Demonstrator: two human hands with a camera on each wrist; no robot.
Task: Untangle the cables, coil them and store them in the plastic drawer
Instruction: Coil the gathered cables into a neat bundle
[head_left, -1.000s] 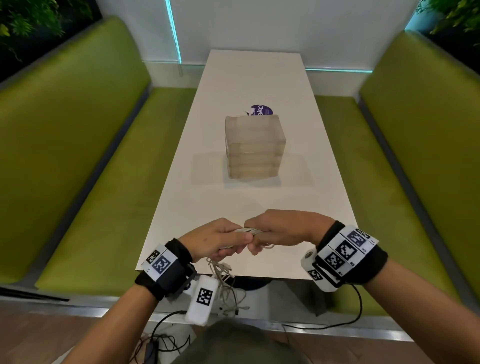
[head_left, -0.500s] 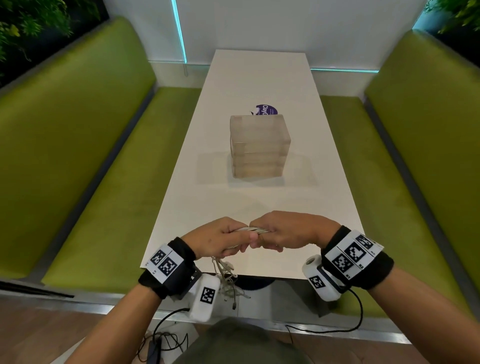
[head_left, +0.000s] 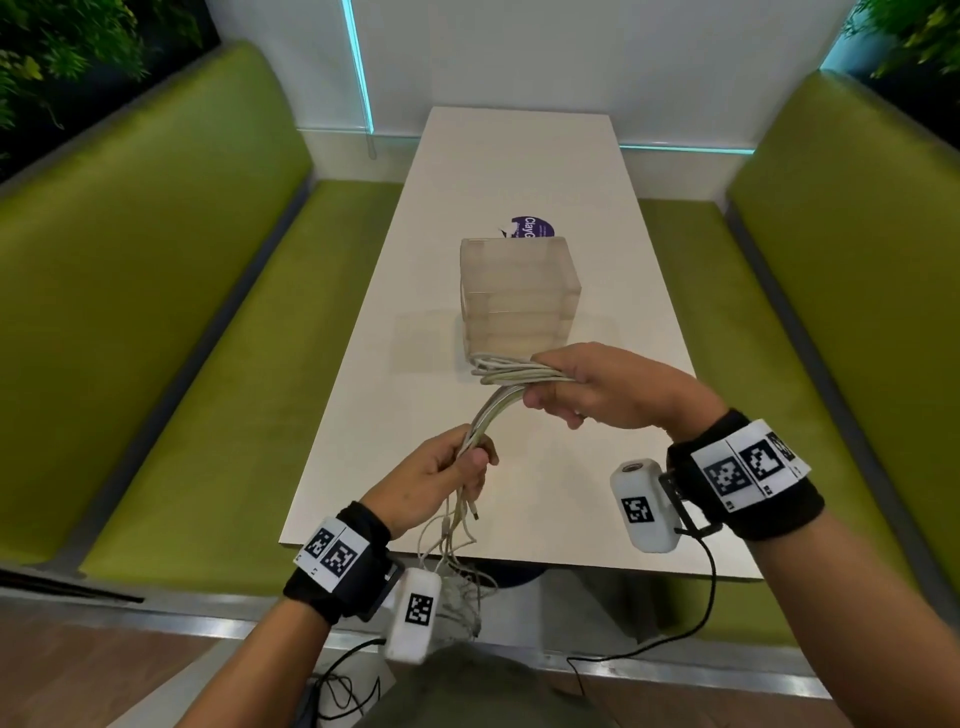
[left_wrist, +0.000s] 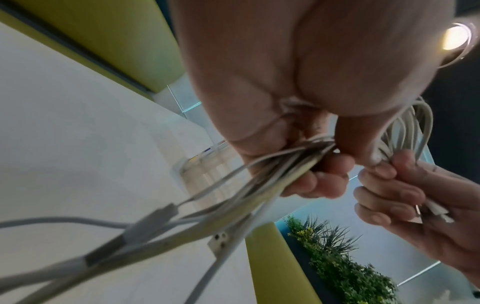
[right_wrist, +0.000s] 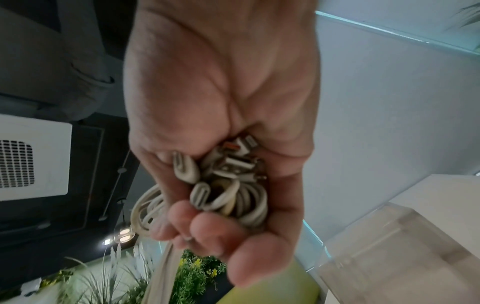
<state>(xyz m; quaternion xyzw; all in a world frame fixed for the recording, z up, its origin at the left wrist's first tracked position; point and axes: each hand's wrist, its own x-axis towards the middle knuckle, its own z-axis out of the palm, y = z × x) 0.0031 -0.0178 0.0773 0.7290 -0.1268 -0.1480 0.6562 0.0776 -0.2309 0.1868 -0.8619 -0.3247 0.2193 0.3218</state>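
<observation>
We gripped the cables (head_left: 496, 402) in both fists above the table (head_left: 524, 156): right hand (head_left: 597, 387) round folded loops, left hand (head_left: 436, 475) at seven o'clock from it. The drawer (head_left: 517, 299) stood at twelve o'clock, a purple sticker (head_left: 532, 228) reading "Clay" behind it.

The white table (head_left: 519, 171) lies bare to the left and right of the plastic drawer (head_left: 519, 296), and beyond it to the far wall; the drawer stands mid-table, just beyond the right hand (head_left: 608, 389). Green benches (head_left: 156, 312) wall in both sides; cables (head_left: 493, 410) stretch taut between the hands above the near edge.
</observation>
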